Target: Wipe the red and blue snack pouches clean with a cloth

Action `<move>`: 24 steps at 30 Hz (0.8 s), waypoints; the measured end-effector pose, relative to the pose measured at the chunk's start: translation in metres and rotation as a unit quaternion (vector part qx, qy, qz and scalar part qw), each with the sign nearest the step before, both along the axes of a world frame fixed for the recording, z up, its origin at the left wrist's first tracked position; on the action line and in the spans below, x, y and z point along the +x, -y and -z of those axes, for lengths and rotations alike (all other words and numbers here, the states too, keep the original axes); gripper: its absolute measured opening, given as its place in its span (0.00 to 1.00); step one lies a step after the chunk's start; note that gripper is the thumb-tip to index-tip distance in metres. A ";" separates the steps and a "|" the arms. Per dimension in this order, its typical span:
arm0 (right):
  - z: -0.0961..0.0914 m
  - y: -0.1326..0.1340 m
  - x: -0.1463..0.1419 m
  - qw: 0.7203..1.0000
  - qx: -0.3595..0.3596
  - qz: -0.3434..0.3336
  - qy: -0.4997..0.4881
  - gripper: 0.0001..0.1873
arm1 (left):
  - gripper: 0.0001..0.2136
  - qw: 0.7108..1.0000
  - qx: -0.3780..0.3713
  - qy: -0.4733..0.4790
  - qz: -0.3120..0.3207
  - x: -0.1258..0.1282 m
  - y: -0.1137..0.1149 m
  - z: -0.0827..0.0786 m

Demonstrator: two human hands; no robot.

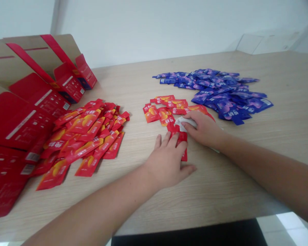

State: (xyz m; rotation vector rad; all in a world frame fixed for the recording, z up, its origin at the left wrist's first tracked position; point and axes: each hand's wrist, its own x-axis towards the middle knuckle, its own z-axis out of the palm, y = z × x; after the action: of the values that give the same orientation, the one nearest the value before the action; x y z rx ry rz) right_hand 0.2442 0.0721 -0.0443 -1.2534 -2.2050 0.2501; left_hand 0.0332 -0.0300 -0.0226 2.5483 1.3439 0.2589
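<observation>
My left hand (164,166) lies flat with its fingers spread over a red sachet (182,137), pressing it on the table. Part of that sachet is hidden under the fingers. Closed around a crumpled white wipe (180,121), my right hand (203,127) is at the sachet's top end. Just beyond both hands lies a small group of red and orange sachets (165,116), some partly covered by my right hand. A strip of something pale (215,150) shows beneath my right wrist; I cannot make out what it is.
To the left, a larger heap of red sachets (91,131) leans near several red boxes (23,119) with raised flaps. A pile of blue-purple sachets (220,90) spreads at the back right. The wooden table (133,82) meets a white wall (154,30) behind.
</observation>
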 end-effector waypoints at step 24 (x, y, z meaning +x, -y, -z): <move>0.012 -0.008 0.005 0.998 -0.019 0.043 -0.028 0.16 | 0.24 0.837 0.115 0.032 -0.535 -0.227 -0.061 -0.075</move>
State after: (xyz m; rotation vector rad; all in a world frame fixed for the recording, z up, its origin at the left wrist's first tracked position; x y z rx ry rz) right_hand 0.2492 0.0804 -0.0568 -1.3420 -2.1016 0.2905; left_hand -0.1940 0.0309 0.0521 1.5891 2.6860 0.7104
